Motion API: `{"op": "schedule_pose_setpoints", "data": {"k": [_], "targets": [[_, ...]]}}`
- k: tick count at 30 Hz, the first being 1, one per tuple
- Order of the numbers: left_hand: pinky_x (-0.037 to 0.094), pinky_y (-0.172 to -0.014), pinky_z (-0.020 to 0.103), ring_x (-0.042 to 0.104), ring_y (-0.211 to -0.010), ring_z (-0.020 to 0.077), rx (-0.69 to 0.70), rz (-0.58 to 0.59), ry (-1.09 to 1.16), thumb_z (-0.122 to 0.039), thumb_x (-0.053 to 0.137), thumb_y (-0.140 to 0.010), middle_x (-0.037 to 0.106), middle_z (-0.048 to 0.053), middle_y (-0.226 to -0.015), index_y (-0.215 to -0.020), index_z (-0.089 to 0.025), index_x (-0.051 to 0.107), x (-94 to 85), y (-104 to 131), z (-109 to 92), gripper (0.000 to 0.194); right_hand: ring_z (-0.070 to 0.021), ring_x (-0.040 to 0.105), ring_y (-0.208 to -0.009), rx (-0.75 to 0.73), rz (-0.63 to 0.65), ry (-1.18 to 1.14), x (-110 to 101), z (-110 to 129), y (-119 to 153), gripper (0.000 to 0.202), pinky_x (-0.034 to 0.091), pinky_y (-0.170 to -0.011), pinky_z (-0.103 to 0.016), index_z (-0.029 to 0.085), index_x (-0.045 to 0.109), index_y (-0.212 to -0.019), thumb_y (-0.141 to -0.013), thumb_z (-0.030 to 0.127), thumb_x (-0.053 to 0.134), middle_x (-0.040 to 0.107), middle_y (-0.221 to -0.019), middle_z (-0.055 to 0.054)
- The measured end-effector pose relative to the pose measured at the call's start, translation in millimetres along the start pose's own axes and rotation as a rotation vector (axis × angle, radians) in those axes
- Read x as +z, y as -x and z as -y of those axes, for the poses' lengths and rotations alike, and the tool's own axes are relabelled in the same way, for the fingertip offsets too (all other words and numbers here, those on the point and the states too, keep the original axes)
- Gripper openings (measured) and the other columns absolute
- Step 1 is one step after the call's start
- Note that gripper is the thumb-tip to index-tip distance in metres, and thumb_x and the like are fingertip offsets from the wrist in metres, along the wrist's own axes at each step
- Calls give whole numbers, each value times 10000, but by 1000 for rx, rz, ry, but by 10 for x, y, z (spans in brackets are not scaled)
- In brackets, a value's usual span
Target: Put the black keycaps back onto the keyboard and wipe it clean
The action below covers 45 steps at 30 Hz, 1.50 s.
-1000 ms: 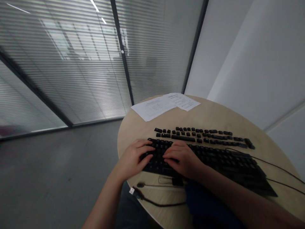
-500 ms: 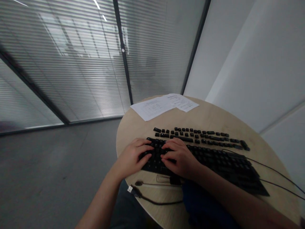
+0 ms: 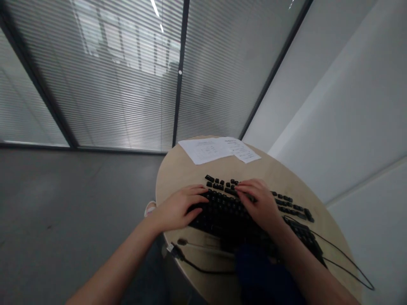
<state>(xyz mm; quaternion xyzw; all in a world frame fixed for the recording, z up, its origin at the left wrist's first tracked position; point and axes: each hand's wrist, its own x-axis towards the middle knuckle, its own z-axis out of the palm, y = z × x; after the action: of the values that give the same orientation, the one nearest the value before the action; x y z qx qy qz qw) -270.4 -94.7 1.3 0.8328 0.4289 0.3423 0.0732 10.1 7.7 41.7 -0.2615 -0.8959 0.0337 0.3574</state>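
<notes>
1. The left hand (image 3: 178, 209) rests, fingers spread and grip relaxed, on the left end of a black keyboard (image 3: 219, 209).
2. The right hand (image 3: 260, 207) arches at rows of loose keycaps (image 3: 209, 178) just beyond; whether its grip holds one cannot be told.
3. The keyboard lies on a round tabletop (image 3: 270, 173), papers (image 3: 206, 151) farther back.

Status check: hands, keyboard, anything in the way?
Left hand on keyboard, left end. Right hand at loose keycaps, grip unclear. Keyboard partly hidden by right forearm.
</notes>
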Motion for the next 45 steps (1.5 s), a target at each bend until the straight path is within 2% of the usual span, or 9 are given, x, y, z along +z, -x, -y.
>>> {"op": "schedule_pose_setpoints", "data": {"k": [3,7,14,24,30,33,36,40,45], "targets": [[492,-1119,506,608,-1304,274,8,12,2,-183,596,-923,702,96,-1334,-1213,-233,703,13,-37,9,314,-270,708,-1001,192,134,-19,-87,-298,-189,188,529,-960,-454,254,800,-976,-906,309,634,790,-1007,-79],[504,-1106,475,635,-1261,262,3,-6,-16,-171,597,-919,719,82,-1302,-1172,-241,730,52,-59,29,294,-257,738,-970,450,328,28,28,-611,-386,234,547,-938,-403,226,804,-1029,-896,299,626,798,-1053,-73],[489,-1112,493,626,-1266,286,-29,-61,-18,-164,629,-888,686,92,-1350,-1148,-243,738,88,-15,46,293,-236,748,-949,500,458,146,299,-765,-583,202,550,-922,-354,217,807,-1004,-859,221,665,802,-1026,-59],[471,-1124,517,604,-1288,304,-41,-43,-5,-214,691,-859,662,106,-1374,-1178,-232,719,85,-16,56,320,-221,741,-961,491,455,199,469,-862,-626,177,539,-900,-313,210,799,-949,-814,174,691,804,-982,-40],[481,-1112,506,612,-1277,303,-37,-42,-31,-240,681,-875,665,100,-1369,-1168,-230,716,94,-18,66,295,-245,718,-1030,462,344,213,337,-612,-634,195,526,-960,-369,214,789,-1007,-865,229,656,793,-1058,-67],[478,-1115,500,607,-1281,302,-41,-41,-21,-235,682,-874,665,102,-1369,-1175,-225,717,93,-23,67,304,-253,720,-982,358,239,99,150,-320,-450,182,539,-943,-394,228,793,-995,-865,294,685,795,-1023,-66],[482,-1109,504,614,-1267,300,-44,-52,-20,-226,684,-865,674,96,-1355,-1166,-229,720,93,-32,67,304,-244,723,-979,275,259,-20,25,-1,-148,164,551,-917,-387,256,794,-1004,-868,285,706,793,-1018,-53],[480,-1117,503,617,-1269,300,-31,-51,-34,-235,665,-876,679,122,-1350,-1177,-193,715,96,-50,70,308,-232,729,-918,214,294,-58,63,253,182,170,567,-848,-372,262,789,-1010,-859,220,726,790,-977,-44],[477,-1125,514,614,-1276,306,-36,-32,-70,-255,658,-887,682,135,-1344,-1207,-183,706,105,-59,80,332,-234,728,-875,105,254,-77,217,286,291,151,565,-818,-385,241,785,-980,-853,173,740,797,-938,-51]]}}
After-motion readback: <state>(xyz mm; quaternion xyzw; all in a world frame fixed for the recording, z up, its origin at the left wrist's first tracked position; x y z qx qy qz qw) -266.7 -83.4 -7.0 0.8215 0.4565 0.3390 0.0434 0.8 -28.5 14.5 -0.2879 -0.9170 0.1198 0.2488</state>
